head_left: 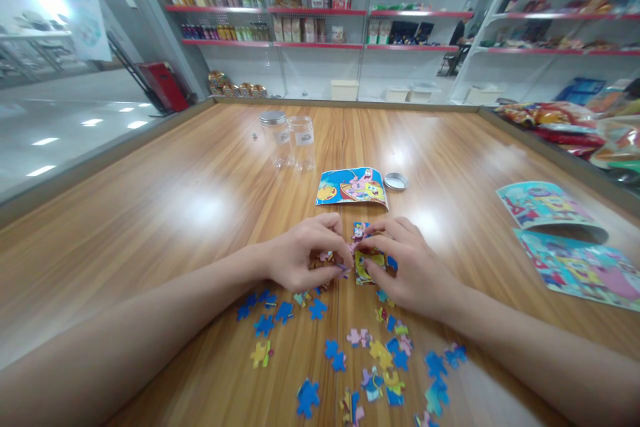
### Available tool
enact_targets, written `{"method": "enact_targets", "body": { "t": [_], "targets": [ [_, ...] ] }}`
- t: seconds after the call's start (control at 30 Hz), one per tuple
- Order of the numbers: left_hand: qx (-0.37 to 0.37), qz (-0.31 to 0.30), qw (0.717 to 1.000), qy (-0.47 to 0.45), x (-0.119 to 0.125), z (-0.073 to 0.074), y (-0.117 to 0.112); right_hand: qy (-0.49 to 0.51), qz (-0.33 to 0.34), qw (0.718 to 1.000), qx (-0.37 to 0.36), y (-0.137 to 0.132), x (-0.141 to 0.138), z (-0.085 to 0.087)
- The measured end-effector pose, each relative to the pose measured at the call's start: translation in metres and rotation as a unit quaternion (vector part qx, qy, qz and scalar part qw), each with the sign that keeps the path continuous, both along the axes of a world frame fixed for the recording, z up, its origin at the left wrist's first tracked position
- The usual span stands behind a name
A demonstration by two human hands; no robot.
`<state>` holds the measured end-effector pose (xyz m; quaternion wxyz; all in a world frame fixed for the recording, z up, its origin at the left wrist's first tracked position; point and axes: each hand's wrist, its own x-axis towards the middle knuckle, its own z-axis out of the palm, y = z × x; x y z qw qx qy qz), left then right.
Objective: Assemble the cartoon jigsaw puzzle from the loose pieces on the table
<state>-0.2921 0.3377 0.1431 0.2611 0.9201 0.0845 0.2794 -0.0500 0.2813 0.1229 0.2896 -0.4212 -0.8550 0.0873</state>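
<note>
While the right hand point(407, 263), spread, steadies the puzzle section point(368, 273), the left hand point(310, 252) seemingly pinches a piece point(344, 271) left of it. Align before pressing.

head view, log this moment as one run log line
left hand: at puzzle piece | right hand: on clustered pieces | loose pieces: scattered nearer camera | picture sheet: beyond hands

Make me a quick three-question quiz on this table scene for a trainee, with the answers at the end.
1. What are the left hand and right hand working over?
2. True or false: both upright jars have lids on.
3. Which hand is nearer the loose metal lid, left or right?

Key:
1. Puzzle pieces.
2. False; one jar is uncovered.
3. The right.
</note>
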Motion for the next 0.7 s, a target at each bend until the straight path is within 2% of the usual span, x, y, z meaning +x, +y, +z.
{"method": "enact_targets", "body": {
  "t": [0.13, 0.33, 0.4, 0.57, 0.63, 0.7],
  "targets": [
    [0.002, -0.056, 0.998, 0.015, 0.005, 0.002, -0.006, -0.004, -0.001, 1.000, 0.002, 0.001, 0.000, -0.002],
    [0.006, -0.079, 0.997, 0.025, 0.006, 0.000, -0.004, 0.017, 0.019, 0.999, 0.033, -0.001, -0.001, 0.005],
    [0.000, -0.089, 0.996, 0.022, 0.005, -0.002, -0.002, 0.029, 0.065, 0.996, 0.047, -0.005, -0.001, 0.011],
    [-0.015, -0.080, 0.997, 0.012, 0.003, -0.008, 0.000, -0.038, 0.271, 0.961, 0.039, -0.016, -0.003, 0.024],
    [-0.017, -0.075, 0.997, 0.010, 0.002, -0.009, 0.000, -0.061, 0.303, 0.951, 0.024, -0.018, -0.005, 0.025],
    [-0.018, -0.074, 0.997, 0.009, 0.002, -0.009, 0.000, -0.066, 0.303, 0.950, 0.016, -0.018, -0.006, 0.025]
  ]
}}
